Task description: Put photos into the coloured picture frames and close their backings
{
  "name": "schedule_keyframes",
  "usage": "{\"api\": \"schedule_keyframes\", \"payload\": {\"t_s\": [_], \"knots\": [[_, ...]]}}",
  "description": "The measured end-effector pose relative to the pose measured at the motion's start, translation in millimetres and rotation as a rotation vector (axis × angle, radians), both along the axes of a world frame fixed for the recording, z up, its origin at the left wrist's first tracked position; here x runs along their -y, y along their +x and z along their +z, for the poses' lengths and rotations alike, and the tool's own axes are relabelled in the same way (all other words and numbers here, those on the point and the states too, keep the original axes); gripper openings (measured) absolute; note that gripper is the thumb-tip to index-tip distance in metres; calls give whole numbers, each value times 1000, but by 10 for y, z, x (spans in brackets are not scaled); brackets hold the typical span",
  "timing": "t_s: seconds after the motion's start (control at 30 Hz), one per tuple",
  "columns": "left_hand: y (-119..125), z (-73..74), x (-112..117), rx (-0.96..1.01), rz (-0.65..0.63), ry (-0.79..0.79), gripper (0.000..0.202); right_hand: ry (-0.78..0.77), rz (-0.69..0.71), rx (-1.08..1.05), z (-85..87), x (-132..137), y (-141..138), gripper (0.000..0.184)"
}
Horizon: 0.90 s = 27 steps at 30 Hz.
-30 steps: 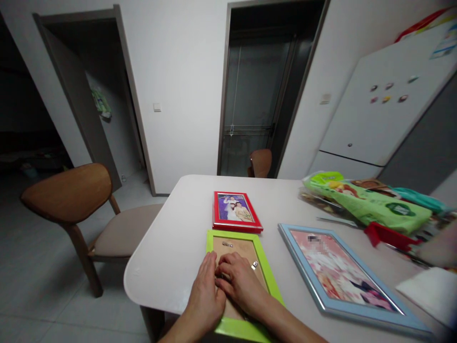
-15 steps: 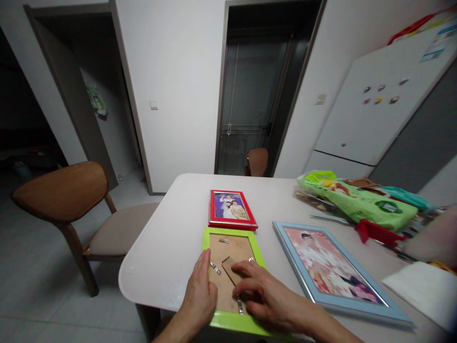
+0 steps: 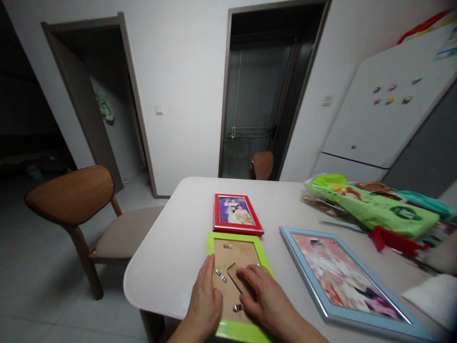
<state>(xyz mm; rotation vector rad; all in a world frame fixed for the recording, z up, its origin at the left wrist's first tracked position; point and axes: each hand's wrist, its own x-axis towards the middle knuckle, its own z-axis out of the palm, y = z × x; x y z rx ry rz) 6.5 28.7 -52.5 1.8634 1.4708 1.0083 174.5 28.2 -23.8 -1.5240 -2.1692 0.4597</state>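
Observation:
A green picture frame (image 3: pixel 231 328) lies face down near the table's front edge, its brown backing board showing. Several small metal clips (image 3: pixel 221 275) sit around the board, and a cut-out stand flap (image 3: pixel 237 278) is in its middle. My left hand (image 3: pixel 205 297) rests along the frame's left edge, fingers stretched out and thumb over the border. My right hand (image 3: pixel 266 295) lies over the board's right side, fingers bent but apart, the thumb at the lower metal clip (image 3: pixel 237 307). The right-side clip is mostly hidden by this hand.
Just beyond stands a red picture frame (image 3: pixel 259 227), lying photo up. A larger light-blue picture frame (image 3: pixel 303 274) lies to the right. Farther right are a green packet (image 3: pixel 378 205), a red object (image 3: pixel 394 242) and white paper (image 3: pixel 433 295). A wooden chair (image 3: pixel 71 195) stands left of the table (image 3: pixel 171 252).
The lower clip has turned from pointing along the frame to lying sideways, with my right thumb beside it. My left hand keeps its place on the edge. The whole view has shifted slightly.

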Motion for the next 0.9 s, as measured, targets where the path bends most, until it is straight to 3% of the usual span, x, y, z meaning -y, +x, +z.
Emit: {"api": "schedule_keyframes", "payload": {"t_s": [0.2,0.33,0.43,0.53,0.67,0.77,0.9], "knots": [[19,186,-22,153,25,-103,51,18,-63,-8,84,-50,17,34],[110,287,-129,442,22,-117,46,66,-71,-7,271,-41,-37,31],[102,311,-212,682,-26,-237,33,72,-24,-78,384,-20,-44,31],[-93,321,-246,752,-7,-289,26,70,-100,-126,355,-36,97,36],[-577,329,-252,721,76,-319,24,43,-302,11,106,-115,387,44],[-903,304,-277,658,122,-347,21,-13,-322,76,-50,-158,481,48],[-1098,242,-321,567,131,-365,26,-54,-336,62,-62,-179,478,51]]}}
